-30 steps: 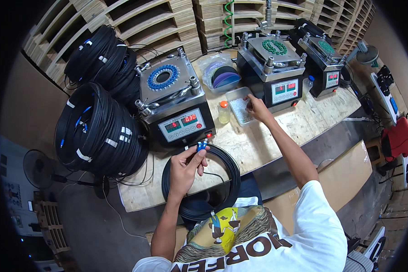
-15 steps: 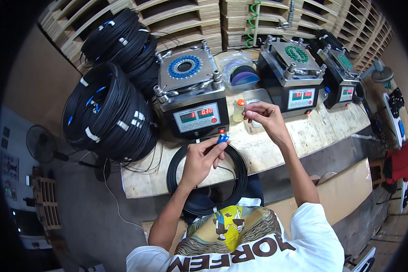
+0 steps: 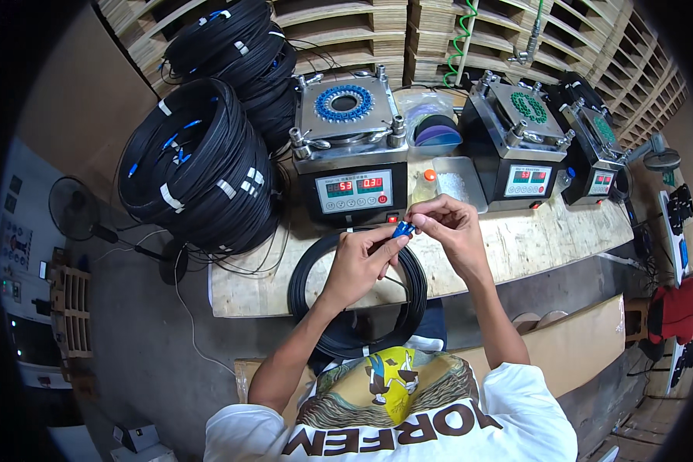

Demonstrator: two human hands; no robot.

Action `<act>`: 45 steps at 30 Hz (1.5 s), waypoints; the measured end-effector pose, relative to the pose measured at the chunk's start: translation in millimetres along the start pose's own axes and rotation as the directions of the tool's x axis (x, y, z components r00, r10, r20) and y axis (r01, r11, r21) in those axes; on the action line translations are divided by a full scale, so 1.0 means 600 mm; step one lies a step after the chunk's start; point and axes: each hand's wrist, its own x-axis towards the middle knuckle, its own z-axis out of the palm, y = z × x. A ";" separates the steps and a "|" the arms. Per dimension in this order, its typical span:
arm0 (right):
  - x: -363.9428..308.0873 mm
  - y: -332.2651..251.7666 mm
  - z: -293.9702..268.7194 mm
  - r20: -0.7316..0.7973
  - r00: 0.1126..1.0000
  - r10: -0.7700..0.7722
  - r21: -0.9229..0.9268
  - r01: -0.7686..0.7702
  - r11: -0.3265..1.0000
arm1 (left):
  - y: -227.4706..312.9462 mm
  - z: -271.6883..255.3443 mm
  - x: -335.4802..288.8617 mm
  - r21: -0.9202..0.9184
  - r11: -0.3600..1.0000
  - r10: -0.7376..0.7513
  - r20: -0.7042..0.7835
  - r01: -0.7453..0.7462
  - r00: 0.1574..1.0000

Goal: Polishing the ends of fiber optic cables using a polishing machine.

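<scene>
My left hand is closed on small blue fiber-optic connectors, pinched between thumb and fingers above the front of the table. At the tip of the connectors, the fingers of my right hand are pinched together; whatever they hold is too small to make out. Under my left hand lies a coil of black cable, reaching over the table's front edge. Just beyond my right hand stand a clear tray of small whitish pieces and a bottle with an orange cap.
Behind my hands stands a polishing machine with a ring of blue connectors on top. Two similar machines with green rings stand to the right. Tall stacks of black cable coils occupy the left. Purple discs lie in a plastic bag.
My right hand has come down and left from near the tray to the connectors. My left hand has risen slightly to the right. The near machine's display has changed, and the view has shifted.
</scene>
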 end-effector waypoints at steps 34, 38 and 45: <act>-0.006 0.033 0.038 -0.043 0.998 -0.054 -0.030 0.053 0.998 | -0.026 -0.020 0.011 -0.283 0.959 0.015 -0.037 -0.025 0.999; -0.031 0.049 0.082 0.022 0.976 0.218 0.001 -0.218 0.976 | -0.051 -0.034 0.013 -0.275 0.957 0.054 -0.131 -0.088 0.990; -0.032 0.102 0.067 -0.010 0.996 0.086 -0.175 -0.087 0.981 | -0.075 -0.081 -0.004 -0.141 0.989 -0.085 -0.255 0.050 0.963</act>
